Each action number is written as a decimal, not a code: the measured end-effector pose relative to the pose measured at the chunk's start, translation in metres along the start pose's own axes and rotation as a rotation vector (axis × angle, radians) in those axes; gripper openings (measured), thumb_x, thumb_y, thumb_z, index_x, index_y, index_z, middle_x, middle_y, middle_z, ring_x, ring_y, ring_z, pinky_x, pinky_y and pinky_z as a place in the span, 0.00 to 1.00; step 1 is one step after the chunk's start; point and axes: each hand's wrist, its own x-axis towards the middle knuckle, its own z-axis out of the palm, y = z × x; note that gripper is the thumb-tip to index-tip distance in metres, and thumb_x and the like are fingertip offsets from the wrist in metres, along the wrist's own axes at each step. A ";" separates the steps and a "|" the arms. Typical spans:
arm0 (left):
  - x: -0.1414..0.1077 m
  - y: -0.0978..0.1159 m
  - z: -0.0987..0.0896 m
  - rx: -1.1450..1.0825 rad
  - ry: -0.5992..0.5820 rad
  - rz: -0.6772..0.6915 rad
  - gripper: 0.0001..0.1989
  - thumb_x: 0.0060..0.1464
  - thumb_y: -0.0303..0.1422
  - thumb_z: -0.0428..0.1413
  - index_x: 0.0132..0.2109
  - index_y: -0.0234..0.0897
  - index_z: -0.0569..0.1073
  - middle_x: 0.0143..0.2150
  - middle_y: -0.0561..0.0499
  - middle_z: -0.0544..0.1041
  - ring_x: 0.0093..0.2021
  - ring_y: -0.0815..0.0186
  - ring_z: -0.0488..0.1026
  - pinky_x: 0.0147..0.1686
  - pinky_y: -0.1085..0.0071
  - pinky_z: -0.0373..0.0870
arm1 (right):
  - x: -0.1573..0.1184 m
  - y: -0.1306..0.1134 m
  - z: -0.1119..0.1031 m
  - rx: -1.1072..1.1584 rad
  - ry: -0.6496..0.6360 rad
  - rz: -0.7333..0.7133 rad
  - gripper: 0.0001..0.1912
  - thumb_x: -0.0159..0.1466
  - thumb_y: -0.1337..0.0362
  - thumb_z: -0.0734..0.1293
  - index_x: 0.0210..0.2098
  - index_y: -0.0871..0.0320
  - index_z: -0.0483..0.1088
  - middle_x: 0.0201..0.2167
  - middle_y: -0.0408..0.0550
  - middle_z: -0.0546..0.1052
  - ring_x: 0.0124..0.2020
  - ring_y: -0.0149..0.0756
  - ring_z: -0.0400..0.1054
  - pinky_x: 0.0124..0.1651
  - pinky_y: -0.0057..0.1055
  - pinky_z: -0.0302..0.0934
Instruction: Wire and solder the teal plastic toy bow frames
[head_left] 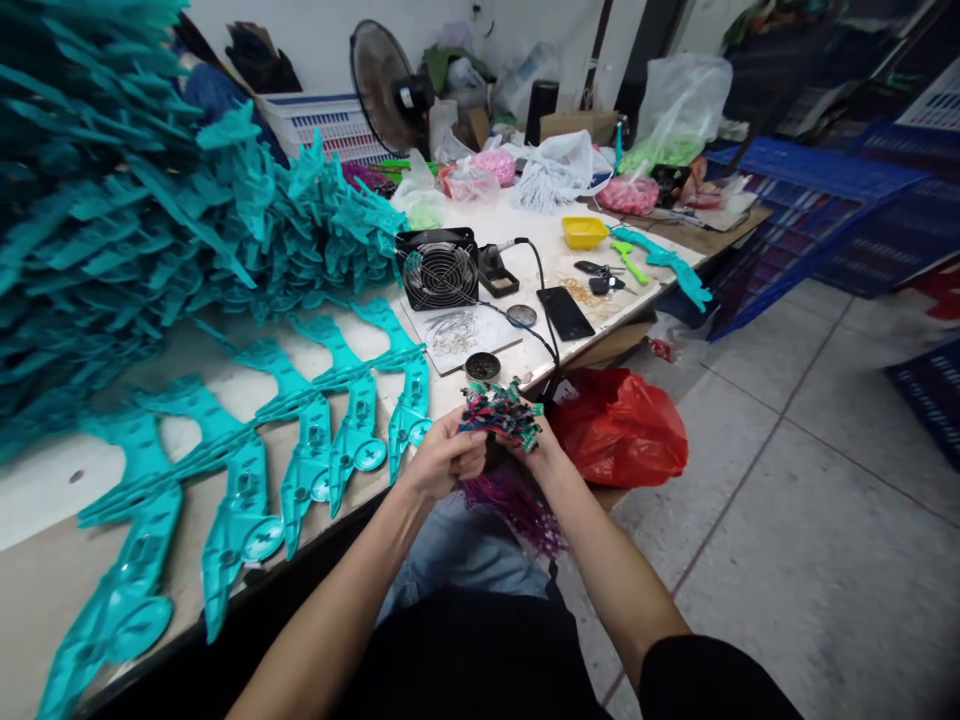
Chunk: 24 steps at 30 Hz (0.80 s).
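Head view: both hands hold a bundle (501, 410) of small green, red and black wired parts above the lap, just off the front edge of the table (45, 490). The left hand (450, 455) has its fingers curled closed, gripping the bundle's left side. The right hand (534, 450) is at the bundle's right side; its fingers are largely hidden, so I cannot tell how far they close. Purple wires (521, 512) hang below the hands, over the jeans (457, 555).

On the table just beyond the bundle stands a round tin (482, 367), with a board (495, 348) strewn with metal bits behind it. A small black fan (439, 272), a soldering stand (498, 272) and a phone (565, 313) are farther back. Teal parts (311, 455) lie in a row to the left, before a tall teal heap (112, 200). Near the right forearm is a red bag (626, 425).
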 end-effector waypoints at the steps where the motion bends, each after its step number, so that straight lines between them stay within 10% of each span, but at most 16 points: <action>1: 0.000 0.001 -0.002 0.010 0.009 0.002 0.19 0.43 0.38 0.65 0.32 0.38 0.62 0.14 0.65 0.55 0.13 0.80 0.46 0.15 0.80 0.44 | -0.001 0.001 0.002 0.009 -0.007 0.004 0.18 0.52 0.58 0.71 0.20 0.56 0.56 0.10 0.33 0.54 0.11 0.21 0.44 0.14 0.21 0.39; 11: 0.019 -0.012 -0.010 0.307 0.560 0.138 0.23 0.41 0.42 0.65 0.39 0.37 0.64 0.19 0.61 0.68 0.15 0.77 0.59 0.15 0.80 0.53 | -0.020 -0.002 0.013 0.134 -0.042 0.006 0.13 0.53 0.63 0.74 0.30 0.60 0.67 0.20 0.36 0.69 0.11 0.15 0.44 0.14 0.18 0.38; 19: 0.022 -0.008 -0.007 0.130 0.474 0.090 0.17 0.41 0.40 0.64 0.28 0.37 0.63 0.16 0.62 0.60 0.12 0.80 0.50 0.13 0.80 0.46 | -0.023 0.011 0.008 0.294 0.023 0.033 0.15 0.50 0.65 0.76 0.30 0.60 0.65 0.18 0.34 0.67 0.11 0.14 0.44 0.14 0.17 0.39; 24: 0.025 -0.012 0.000 0.208 0.620 0.061 0.18 0.38 0.35 0.64 0.24 0.38 0.60 0.12 0.65 0.54 0.11 0.79 0.49 0.11 0.80 0.45 | -0.027 0.011 0.011 0.283 0.116 -0.018 0.14 0.52 0.64 0.74 0.31 0.59 0.64 0.21 0.37 0.72 0.11 0.16 0.47 0.14 0.17 0.39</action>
